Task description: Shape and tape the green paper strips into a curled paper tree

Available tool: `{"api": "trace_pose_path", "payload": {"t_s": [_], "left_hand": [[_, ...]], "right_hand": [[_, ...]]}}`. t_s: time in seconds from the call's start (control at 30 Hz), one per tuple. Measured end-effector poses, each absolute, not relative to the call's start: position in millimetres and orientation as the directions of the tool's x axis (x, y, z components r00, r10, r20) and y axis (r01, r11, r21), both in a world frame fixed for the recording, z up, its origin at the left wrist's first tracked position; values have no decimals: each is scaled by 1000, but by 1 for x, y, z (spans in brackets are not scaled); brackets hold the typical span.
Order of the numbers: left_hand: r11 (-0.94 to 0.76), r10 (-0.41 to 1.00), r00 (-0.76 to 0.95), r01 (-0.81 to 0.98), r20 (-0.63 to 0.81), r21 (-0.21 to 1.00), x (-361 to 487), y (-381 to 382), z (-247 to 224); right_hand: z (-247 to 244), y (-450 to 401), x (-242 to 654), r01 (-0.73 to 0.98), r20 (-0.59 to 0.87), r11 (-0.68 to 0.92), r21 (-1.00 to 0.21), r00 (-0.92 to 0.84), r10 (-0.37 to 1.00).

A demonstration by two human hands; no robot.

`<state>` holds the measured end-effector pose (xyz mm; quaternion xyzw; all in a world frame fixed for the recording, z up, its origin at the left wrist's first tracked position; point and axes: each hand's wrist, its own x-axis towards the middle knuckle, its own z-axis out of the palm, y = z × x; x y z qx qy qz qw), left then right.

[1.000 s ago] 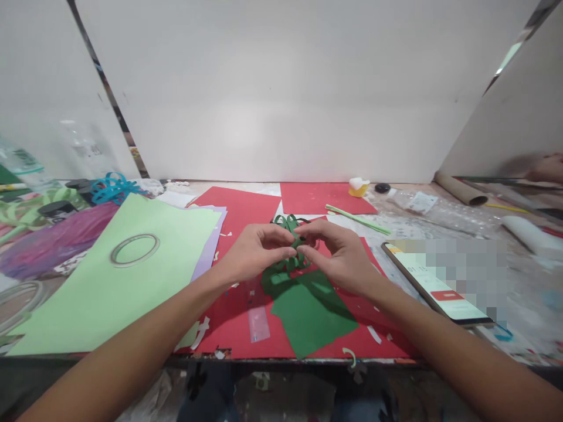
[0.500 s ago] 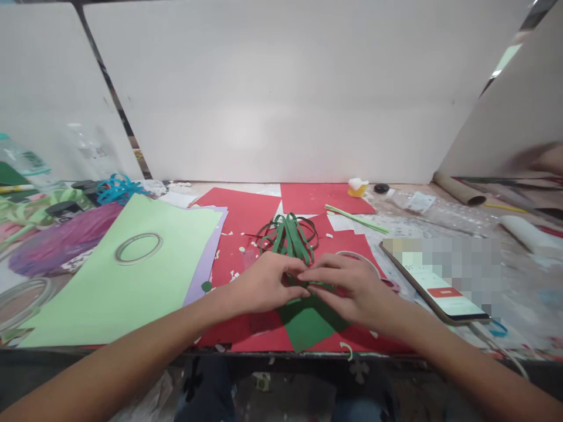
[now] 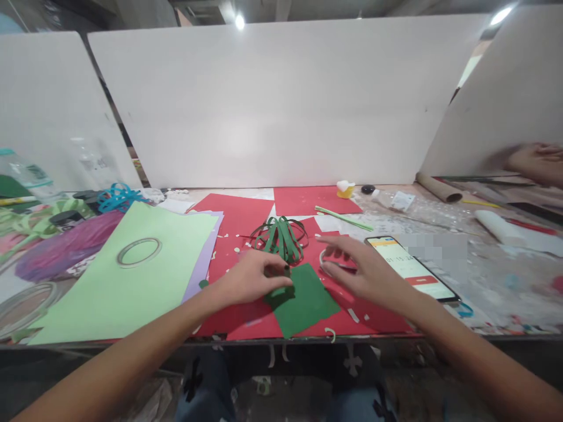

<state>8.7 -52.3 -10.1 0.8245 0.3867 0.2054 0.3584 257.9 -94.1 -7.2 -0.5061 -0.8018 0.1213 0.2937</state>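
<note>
My left hand (image 3: 257,278) is just above the near-left edge of the green square (image 3: 303,302), thumb and index slightly parted; I can't tell if the dark bit (image 3: 287,269) at the index tip is held or stuck. My right hand (image 3: 345,261), fingers curved and parted, is over the pale ring (image 3: 322,258) on the right. The green strips (image 3: 284,237) lie looped just beyond the square. I judge this a reaching step; lifting the ring would call for closing my right fingers.

White panels (image 3: 281,105) stand beneath bright overhead lights (image 3: 240,22).
</note>
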Motion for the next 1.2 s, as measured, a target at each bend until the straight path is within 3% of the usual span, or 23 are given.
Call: {"api": "trace_pose_path", "payload": {"t_s": [0.17,0.3,0.47,0.77,0.87,0.93,1.0,1.2], "left_hand": [[-345,908,373,409,190,845,-18,-26,5],[-328,930,288,365,229,871,-23,-4,3],[-281,940,269,267,208,922,-21,12,0],[-307,938,205,117,280,944,-19,41,8],[-394,909,228,203,348,896,-7,22,25],[-542,840,305,430,449,722,3,4,37],[-592,805,360,535,471,603,12,-10,47],[-675,728,416,574,545,464,20,-9,58]], "right_hand": [[4,-47,248,749,288,339,-570,-204,936],[1,8,213,599,75,119,-792,-99,992],[-2,48,197,480,43,151,-864,-229,973],[32,39,235,149,175,242,-959,-363,915],[42,33,238,53,188,228,-972,-404,895],[47,28,236,-1,193,214,-977,-434,880],[51,22,231,-19,200,215,-976,-450,870],[61,1,222,6,247,286,-958,-487,837]]}}
